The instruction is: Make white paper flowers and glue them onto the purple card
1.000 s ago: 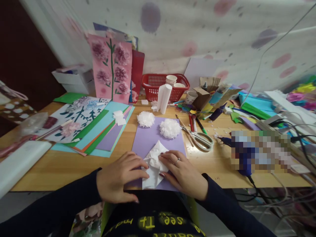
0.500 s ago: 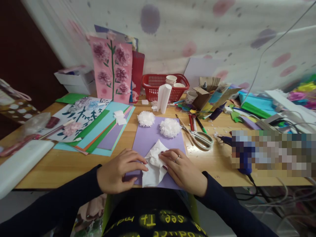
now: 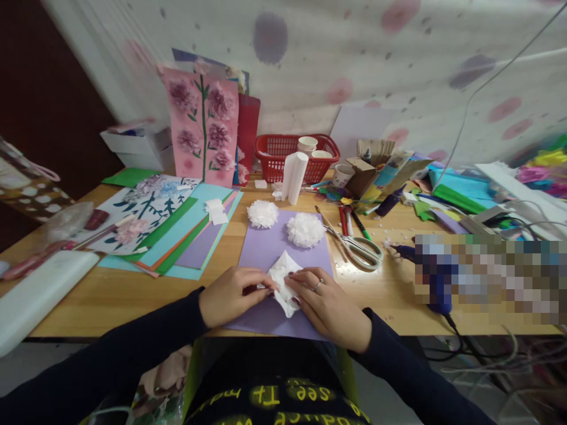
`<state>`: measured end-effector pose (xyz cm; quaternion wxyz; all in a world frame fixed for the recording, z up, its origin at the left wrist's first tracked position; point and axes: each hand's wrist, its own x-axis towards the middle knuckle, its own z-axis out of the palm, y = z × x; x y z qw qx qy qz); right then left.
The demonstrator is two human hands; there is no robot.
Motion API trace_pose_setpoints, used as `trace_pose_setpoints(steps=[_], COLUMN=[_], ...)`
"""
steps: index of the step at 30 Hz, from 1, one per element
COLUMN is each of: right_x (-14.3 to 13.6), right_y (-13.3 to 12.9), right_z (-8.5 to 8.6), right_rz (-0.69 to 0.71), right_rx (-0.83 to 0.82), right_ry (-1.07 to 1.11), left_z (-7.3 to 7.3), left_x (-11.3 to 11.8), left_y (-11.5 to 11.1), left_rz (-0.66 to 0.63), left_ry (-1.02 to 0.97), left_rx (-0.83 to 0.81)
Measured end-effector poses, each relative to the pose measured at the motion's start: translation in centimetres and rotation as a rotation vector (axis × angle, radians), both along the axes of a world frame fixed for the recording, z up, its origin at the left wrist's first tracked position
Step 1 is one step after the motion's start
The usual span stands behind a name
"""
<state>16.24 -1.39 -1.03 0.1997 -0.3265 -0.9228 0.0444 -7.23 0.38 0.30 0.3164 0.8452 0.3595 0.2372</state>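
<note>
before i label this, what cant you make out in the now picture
Head view:
- Left fingertips: partly hidden behind the folded white paper and each other.
- Paper under the right hand: covered by its fingers.
- Glue gun's right side: masked by pixel blocks.
- Inside of the cardboard box: too small and cluttered.
- Shirt lettering: cut off by the bottom edge.

A pale wall covering (image 3: 310, 65), patterned with pink and grey blotches, is seen behind a wooden table (image 3: 186, 301) on which light is reflected, while a dark, perhaps wooden, panel (image 3: 39, 100) is glimpsed at far left.
</note>
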Motion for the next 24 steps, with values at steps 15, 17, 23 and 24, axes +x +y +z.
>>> trace_pose_setpoints(steps=[15, 17, 23, 24], right_x=[0.5, 0.2, -0.8, -0.8], right_y=[-0.3, -0.6, -1.5, -1.6], right_z=[0.2, 0.2, 0.0, -0.1], right_rz=[0.016, -0.016, -0.121, -0.113], right_rx=[-0.150, -0.161, -0.157, -0.165], right_ry=[0.061, 0.082, 0.129, 0.134], left_z=[0.0, 0.0, -0.2, -0.2], left_x=[3.1, 3.2, 3.3, 3.3], left_y=[0.9, 0.9, 1.0, 1.1], left_rz=[0.236, 0.233, 0.258, 0.263], left_ry=[0.139, 0.137, 0.122, 0.120], left_rx=[-0.034, -0.042, -0.076, -0.091])
